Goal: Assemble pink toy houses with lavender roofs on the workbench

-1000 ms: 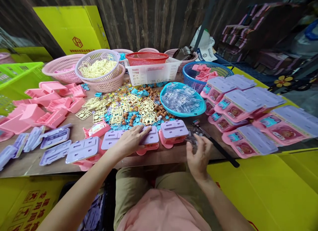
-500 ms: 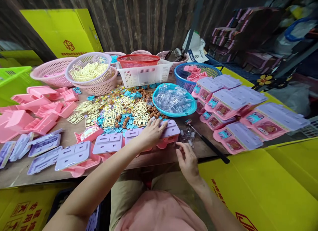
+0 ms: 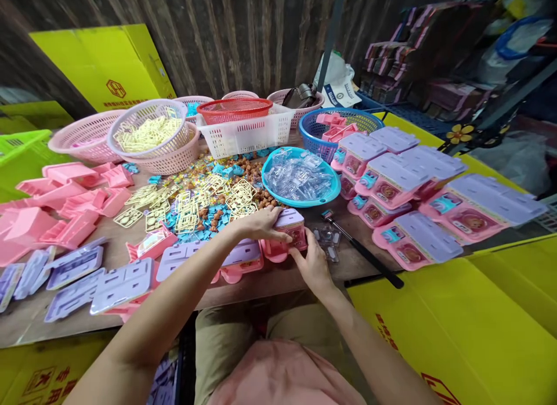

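Note:
A pink toy box with a purple lid stands at the table's front edge, between my hands. My left hand wraps its left side, with fingers along the lid's edge. Against its right front side lie the fingers and thumb of my right hand. More purple-lidded pink boxes form a row to the left, partly covered by my left forearm. Small clear plastic pieces lie just right of the held box, near a black-handled tool with a metal head.
A turquoise bowl of clear parts stands behind my hands. Assembled boxes are stacked at the right. Cream frames, blue and brown bits cover the middle. Pink shells and loose purple lids lie left, baskets behind.
My right hand has come up and left to the box and now grips it. My left hand has shifted from the lid's top to its left side, and the box has turned and parted from the row.

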Action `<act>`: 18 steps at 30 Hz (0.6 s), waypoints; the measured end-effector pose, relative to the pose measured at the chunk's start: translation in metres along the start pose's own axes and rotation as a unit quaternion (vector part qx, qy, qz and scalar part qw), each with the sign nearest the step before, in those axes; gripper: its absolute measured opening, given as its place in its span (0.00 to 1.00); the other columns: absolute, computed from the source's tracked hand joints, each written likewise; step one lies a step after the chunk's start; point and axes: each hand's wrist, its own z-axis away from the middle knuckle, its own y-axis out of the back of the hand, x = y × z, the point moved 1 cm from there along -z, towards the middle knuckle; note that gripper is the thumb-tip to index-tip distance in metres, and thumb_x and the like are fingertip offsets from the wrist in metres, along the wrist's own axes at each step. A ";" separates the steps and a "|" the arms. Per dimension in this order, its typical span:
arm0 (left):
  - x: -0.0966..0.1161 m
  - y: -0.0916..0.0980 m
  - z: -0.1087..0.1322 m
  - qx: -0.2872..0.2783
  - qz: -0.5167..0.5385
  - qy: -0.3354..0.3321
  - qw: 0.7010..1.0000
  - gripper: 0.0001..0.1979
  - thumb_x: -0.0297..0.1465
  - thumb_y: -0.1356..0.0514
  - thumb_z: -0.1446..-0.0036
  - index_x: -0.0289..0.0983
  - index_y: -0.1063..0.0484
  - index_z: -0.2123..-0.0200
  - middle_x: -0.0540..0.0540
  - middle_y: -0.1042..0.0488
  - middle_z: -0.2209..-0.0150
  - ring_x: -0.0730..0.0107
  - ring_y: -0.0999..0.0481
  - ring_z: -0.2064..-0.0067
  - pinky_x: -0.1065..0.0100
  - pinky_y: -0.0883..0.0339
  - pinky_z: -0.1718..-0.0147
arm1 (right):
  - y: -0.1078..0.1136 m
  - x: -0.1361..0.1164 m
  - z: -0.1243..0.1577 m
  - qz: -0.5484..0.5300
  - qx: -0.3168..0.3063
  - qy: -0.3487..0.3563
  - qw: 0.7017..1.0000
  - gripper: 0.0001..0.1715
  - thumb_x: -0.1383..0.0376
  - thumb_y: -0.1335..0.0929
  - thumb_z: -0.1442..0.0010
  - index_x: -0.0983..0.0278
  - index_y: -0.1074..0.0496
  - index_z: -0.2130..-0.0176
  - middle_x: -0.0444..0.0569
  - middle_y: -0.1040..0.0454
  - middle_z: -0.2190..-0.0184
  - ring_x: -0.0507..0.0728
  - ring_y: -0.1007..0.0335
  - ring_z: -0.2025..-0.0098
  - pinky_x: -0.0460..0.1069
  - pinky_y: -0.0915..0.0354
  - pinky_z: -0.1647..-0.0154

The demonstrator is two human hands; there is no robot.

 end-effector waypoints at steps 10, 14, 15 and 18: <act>-0.002 -0.007 -0.010 0.037 0.003 0.010 0.999 0.26 0.47 0.45 0.48 0.33 0.43 0.55 0.36 0.35 0.55 0.54 0.33 0.55 0.59 0.38 0.56 | -0.001 -0.012 -0.011 0.001 0.010 -0.034 0.999 0.21 0.60 0.36 0.44 0.68 0.37 0.52 0.59 0.27 0.57 0.61 0.30 0.56 0.54 0.34 0.58; -0.001 -0.009 -0.010 0.043 -0.002 0.025 0.999 0.25 0.47 0.47 0.46 0.31 0.42 0.55 0.35 0.35 0.56 0.53 0.33 0.55 0.59 0.39 0.56 | 0.001 -0.020 -0.012 0.024 0.010 -0.068 0.997 0.18 0.64 0.34 0.48 0.66 0.36 0.57 0.56 0.26 0.61 0.61 0.29 0.59 0.53 0.34 0.61; -0.001 -0.010 -0.010 0.047 -0.001 0.026 0.999 0.25 0.46 0.46 0.47 0.31 0.42 0.55 0.35 0.35 0.55 0.53 0.33 0.54 0.59 0.39 0.56 | 0.003 -0.021 -0.013 0.031 0.005 -0.073 0.997 0.18 0.64 0.34 0.48 0.66 0.36 0.57 0.56 0.26 0.61 0.61 0.29 0.59 0.53 0.35 0.61; 0.002 -0.015 -0.006 0.064 -0.016 0.021 0.998 0.28 0.47 0.45 0.47 0.31 0.42 0.52 0.35 0.35 0.54 0.53 0.33 0.54 0.58 0.39 0.55 | 0.016 -0.015 -0.019 0.038 -0.066 -0.057 0.995 0.16 0.64 0.34 0.48 0.65 0.35 0.57 0.53 0.26 0.62 0.61 0.30 0.60 0.53 0.35 0.61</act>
